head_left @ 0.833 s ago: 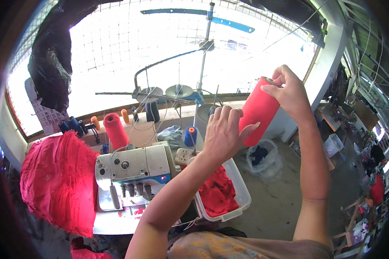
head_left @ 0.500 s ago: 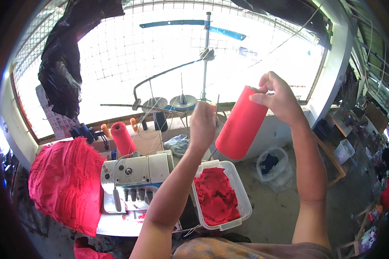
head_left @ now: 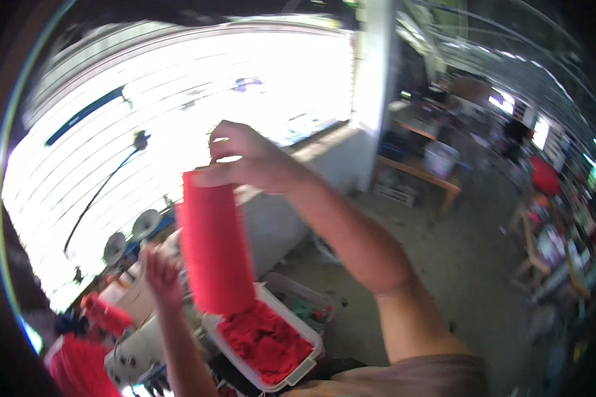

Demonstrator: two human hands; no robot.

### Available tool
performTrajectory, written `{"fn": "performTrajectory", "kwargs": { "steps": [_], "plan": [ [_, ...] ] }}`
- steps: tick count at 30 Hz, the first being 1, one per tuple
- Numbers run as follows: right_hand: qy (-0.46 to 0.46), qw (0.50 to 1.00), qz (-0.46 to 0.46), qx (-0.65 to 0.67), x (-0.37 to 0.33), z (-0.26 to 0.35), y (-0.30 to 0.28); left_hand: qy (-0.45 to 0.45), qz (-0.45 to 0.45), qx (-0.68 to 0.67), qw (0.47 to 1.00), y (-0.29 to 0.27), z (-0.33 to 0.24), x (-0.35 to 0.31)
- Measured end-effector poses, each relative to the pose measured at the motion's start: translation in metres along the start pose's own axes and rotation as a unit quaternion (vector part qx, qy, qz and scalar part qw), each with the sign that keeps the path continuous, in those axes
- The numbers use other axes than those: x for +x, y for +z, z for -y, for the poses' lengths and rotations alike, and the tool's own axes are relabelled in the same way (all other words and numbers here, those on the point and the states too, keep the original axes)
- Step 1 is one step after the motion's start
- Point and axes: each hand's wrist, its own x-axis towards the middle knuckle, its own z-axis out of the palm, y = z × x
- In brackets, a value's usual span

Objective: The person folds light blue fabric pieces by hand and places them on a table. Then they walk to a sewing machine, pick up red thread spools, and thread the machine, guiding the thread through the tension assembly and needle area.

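Note:
A large cone of red thread (head_left: 217, 248) hangs upright in front of me. My right hand (head_left: 245, 159) grips it by its top end, thumb and fingers closed there. Lower and to the left, my left hand (head_left: 161, 274) is raised near the sewing machine, apart from the cone. Its fingers look curled together, but blur hides what they may hold. Under the cone stands a white plastic tub (head_left: 306, 370) of red cloth pieces (head_left: 268, 344).
The sewing machine (head_left: 136, 351) is at lower left, with red fabric (head_left: 76, 367) beside it and another red thread cone (head_left: 106, 314) behind. Thread stand discs (head_left: 146, 223) are near the bright window. A wooden bench (head_left: 420, 172) and piled goods (head_left: 553, 245) lie to the right.
My view has swung to the right, so the machine and window now lie further left. The cone, still in my right hand, has gone from tilted to nearly upright.

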Motion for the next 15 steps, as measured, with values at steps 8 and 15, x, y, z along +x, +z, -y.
{"fn": "performTrajectory", "kwargs": {
  "steps": [8, 15],
  "plan": [
    [0.01, 0.972, -0.201, -0.123, 0.011, 0.018, -0.029, -0.219, 0.027, 0.45, 0.865, 0.04, 0.086, -0.014],
    [-0.06, 0.904, -0.268, -0.328, 0.06, 0.002, -0.023, -0.296, 0.186, 0.373, 0.859, 0.097, 0.055, -0.031]
  ]
}}
